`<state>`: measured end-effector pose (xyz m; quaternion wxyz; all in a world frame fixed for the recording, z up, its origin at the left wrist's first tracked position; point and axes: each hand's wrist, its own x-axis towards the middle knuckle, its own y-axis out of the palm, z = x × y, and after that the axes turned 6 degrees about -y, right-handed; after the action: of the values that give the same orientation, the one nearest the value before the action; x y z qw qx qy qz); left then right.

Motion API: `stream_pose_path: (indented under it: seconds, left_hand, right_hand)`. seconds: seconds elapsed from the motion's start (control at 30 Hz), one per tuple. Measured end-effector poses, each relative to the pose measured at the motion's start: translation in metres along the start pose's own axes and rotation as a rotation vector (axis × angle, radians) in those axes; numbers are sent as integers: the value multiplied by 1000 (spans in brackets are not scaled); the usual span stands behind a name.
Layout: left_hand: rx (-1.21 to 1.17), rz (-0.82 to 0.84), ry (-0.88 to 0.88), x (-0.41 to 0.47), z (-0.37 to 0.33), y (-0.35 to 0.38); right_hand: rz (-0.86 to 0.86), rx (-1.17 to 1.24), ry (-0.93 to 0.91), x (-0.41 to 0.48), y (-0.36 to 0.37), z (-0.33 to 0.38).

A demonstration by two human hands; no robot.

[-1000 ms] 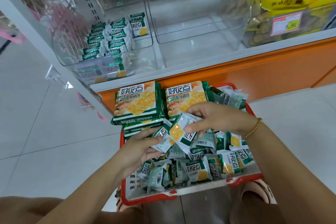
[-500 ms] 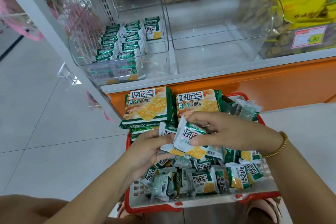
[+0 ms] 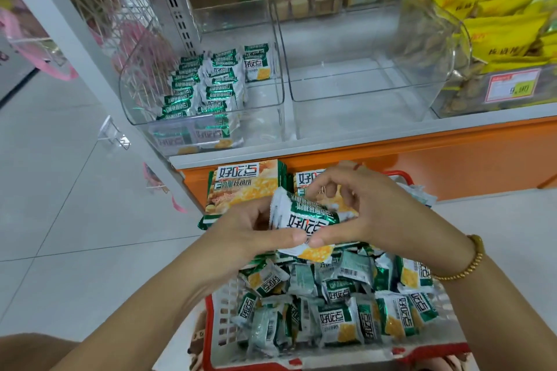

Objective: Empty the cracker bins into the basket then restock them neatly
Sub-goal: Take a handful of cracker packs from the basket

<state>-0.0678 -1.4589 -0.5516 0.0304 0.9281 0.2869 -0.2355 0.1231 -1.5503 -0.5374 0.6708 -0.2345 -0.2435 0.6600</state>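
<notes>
A red and white basket (image 3: 221, 328) on the floor holds several small green and white cracker packets (image 3: 336, 322) and two large cracker bags (image 3: 241, 187) leaning at its far side. Above the basket, my left hand (image 3: 241, 232) and my right hand (image 3: 370, 217) press together a small stack of cracker packets (image 3: 304, 220), thumbs touching at its front. On the shelf, the left clear bin (image 3: 265, 117) contains two upright rows of packets (image 3: 193, 87) plus one packet behind. The clear bin (image 3: 355, 90) beside it holds nothing.
A white shelf edge (image 3: 331, 141) with an orange base runs above the basket. Yellow snack bags (image 3: 497, 27) and a price tag (image 3: 512, 84) fill the bin at right. A white upright post (image 3: 90, 48) stands at left, with grey floor tiles beyond.
Both hands lifted from the loose pile and closed together around a gathered stack of packets, now held higher over the basket's far half. The camera moved closer.
</notes>
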Motion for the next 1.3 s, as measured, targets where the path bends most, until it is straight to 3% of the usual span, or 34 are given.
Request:
stream_pose_path:
  seconds: [0.27, 0.57, 0.67, 0.77, 0.87, 0.93, 1.1, 1.3]
  left_hand:
    - [182, -183, 160, -7, -56, -41]
    - [-33, -315, 441, -1, -69, -89]
    - [1, -545, 442, 7, -67, -115]
    - [277, -777, 400, 20, -63, -131]
    - [686, -739, 344, 37, -53, -125]
    - [789, -714, 355, 45, -49, -118]
    - [768, -770, 369, 49, -55, -119]
    - [766, -714, 373, 52, -59, -121]
  right_hand:
    - [137, 143, -67, 41, -28, 39]
    - [186, -100, -164, 108, -49, 80]
    - [191, -179, -121, 139, -57, 82]
    - [63, -279, -69, 176, -75, 82]
    - [-22, -543, -17, 219, -88, 85]
    - [8, -738, 41, 247, -89, 86]
    - [210, -1036, 163, 296, -75, 88]
    - [450, -1243, 303, 332, -50, 90]
